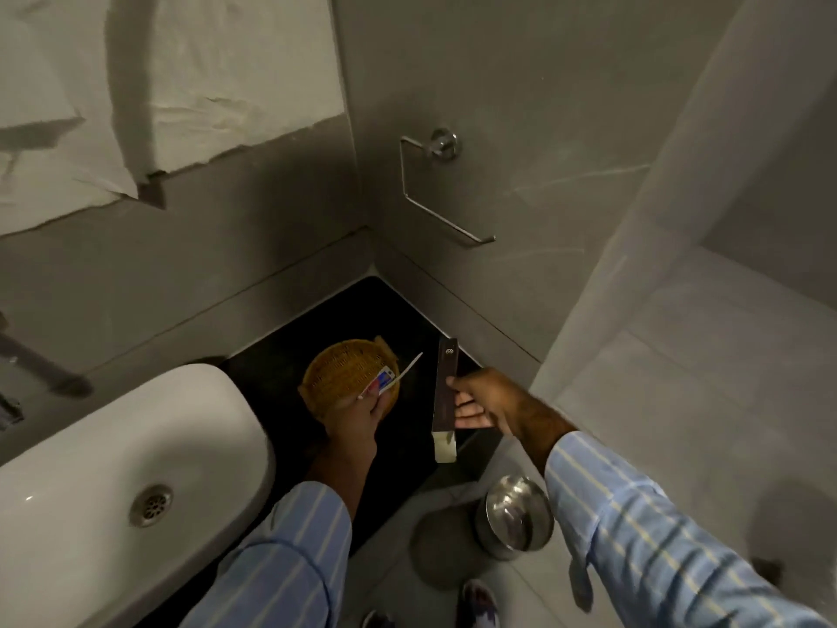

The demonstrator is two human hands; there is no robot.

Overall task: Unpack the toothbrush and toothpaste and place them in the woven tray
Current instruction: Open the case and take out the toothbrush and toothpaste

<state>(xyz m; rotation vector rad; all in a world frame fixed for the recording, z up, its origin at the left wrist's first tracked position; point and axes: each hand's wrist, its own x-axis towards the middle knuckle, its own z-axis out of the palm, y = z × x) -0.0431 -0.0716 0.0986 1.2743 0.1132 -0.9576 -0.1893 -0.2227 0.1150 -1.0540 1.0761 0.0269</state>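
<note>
A round woven tray (pixel 337 371) lies on the black counter (pixel 398 319) in the corner. My left hand (pixel 358 421) hovers over its near edge, shut on a white toothbrush (pixel 407 370) and a small red, white and blue toothpaste tube (pixel 384 383). Both stick out over the tray. To the right, my right hand (pixel 480 401) grips a long dark brown box (pixel 444 392), held upright with its pale open flap (pixel 445 447) at the lower end.
A white sink (pixel 113 451) with a metal drain fills the lower left. A steel bin (pixel 514 514) stands on the grey floor below the counter. A chrome paper holder (pixel 435 188) hangs on the wall above. My shoes show at the bottom edge.
</note>
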